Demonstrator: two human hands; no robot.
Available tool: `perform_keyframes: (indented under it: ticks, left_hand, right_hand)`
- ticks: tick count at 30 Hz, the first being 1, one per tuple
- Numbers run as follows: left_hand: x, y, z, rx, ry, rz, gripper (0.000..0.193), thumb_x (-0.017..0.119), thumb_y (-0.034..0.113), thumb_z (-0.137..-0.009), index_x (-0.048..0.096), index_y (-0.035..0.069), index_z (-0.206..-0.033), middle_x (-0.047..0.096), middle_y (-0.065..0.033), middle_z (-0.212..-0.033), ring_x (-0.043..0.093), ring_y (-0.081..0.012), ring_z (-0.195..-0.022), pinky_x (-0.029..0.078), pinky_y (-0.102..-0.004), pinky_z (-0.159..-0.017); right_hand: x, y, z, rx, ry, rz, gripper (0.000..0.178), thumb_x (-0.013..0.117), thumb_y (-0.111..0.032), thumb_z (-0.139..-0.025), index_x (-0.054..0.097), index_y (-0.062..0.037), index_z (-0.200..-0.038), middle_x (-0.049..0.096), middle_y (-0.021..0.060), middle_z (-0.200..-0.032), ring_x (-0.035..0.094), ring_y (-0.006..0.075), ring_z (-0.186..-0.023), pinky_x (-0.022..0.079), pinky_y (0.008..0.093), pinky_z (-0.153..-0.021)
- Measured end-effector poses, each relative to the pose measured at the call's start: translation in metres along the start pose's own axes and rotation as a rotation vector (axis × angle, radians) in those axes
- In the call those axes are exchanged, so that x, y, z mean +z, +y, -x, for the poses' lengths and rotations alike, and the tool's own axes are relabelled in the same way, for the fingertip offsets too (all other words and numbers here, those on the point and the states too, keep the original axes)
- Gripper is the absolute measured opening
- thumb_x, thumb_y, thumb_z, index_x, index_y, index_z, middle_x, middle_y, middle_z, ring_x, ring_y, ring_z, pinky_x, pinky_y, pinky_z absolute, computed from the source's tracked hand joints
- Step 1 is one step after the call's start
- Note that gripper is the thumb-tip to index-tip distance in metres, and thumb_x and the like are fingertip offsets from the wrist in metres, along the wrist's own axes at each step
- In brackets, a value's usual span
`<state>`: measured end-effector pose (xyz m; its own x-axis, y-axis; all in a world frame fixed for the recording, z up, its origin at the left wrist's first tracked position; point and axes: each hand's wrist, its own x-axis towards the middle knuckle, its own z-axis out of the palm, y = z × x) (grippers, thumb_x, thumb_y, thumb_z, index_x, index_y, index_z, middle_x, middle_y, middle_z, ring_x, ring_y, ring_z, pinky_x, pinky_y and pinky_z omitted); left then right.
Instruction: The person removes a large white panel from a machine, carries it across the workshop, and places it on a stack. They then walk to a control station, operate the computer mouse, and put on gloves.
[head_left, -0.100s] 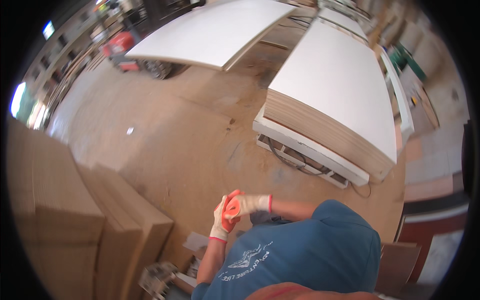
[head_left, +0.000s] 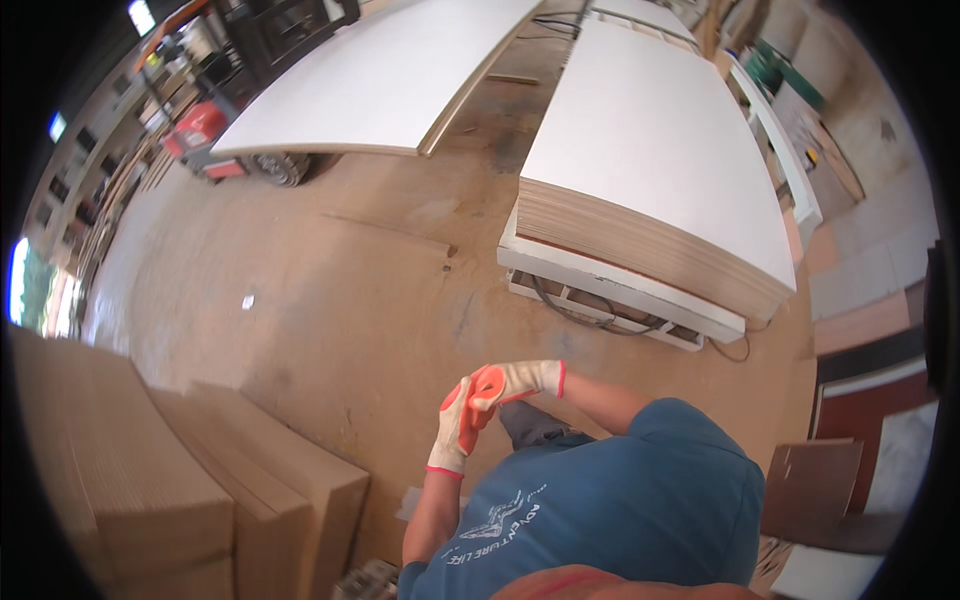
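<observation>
Your two gloved hands meet just ahead of your blue shirt [head_left: 600, 495], over the floor [head_left: 330, 310]. Your left hand [head_left: 458, 418] is raised, wrist low; your right hand [head_left: 505, 384] comes across from the right and touches it at the fingers. Both gloves are cream with orange palms and red cuffs, and each is worn on its hand. The fingers are bunched against one another; whether either hand pinches anything, such as the other glove's fabric, cannot be told from this view.

To your left, brown boards [head_left: 165, 500] stand stacked, well apart from your hands. Ahead on the right, a stack of white-topped panels [head_left: 650, 140] rests on a white platform [head_left: 620, 285], its layered end lying along the platform's near edge. A dark cable [head_left: 575, 318] loops below that edge. Out on the floor to the left lies a small white scrap [head_left: 248, 302]. Beyond it, a red vehicle [head_left: 200, 128] stands by the left near corner of a large white panel [head_left: 370, 85]; the panel's support is hidden.
</observation>
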<state>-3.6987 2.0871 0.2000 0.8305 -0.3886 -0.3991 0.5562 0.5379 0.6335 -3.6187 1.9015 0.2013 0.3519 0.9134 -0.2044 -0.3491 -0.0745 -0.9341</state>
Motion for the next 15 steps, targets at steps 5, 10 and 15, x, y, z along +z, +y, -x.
perform_keyframes:
  ticks: [5,10,15]
  left_hand:
    - [-0.11,0.094,-0.122,0.222,0.085,-0.366,0.047,0.061,0.036,-0.108,0.065,-0.002,-0.135,0.074,-0.0096,-0.121,0.072,-0.0205,-0.098,0.057,-0.0329,-0.089]
    - [-0.325,0.131,-0.105,-0.059,0.78,-0.248,0.036,0.074,0.033,-0.1,0.073,0.0,-0.113,0.078,-0.0145,-0.105,0.076,-0.0282,-0.086,0.063,-0.039,-0.074]
    - [-0.474,0.125,0.003,-0.356,1.073,-0.143,0.041,0.061,0.044,-0.103,0.071,0.007,-0.089,0.07,-0.0102,-0.077,0.068,-0.0306,-0.065,0.052,-0.0445,-0.055]
  right_hand:
    - [-0.123,-0.047,-0.092,0.102,0.44,0.656,0.032,0.072,-0.036,-0.099,0.075,-0.0108,-0.119,0.076,0.0083,-0.115,0.071,0.0232,-0.104,0.056,0.0361,-0.095]
    - [-0.23,-0.179,-0.229,-0.274,0.879,0.868,0.038,0.069,-0.041,-0.099,0.072,-0.015,-0.126,0.075,0.0106,-0.122,0.071,0.0275,-0.113,0.057,0.0392,-0.095]
    - [-0.362,-0.318,-0.416,-0.471,0.874,1.289,0.045,0.063,-0.046,-0.101,0.068,-0.014,-0.132,0.061,0.0142,-0.147,0.06,0.0347,-0.131,0.049,0.0474,-0.109]
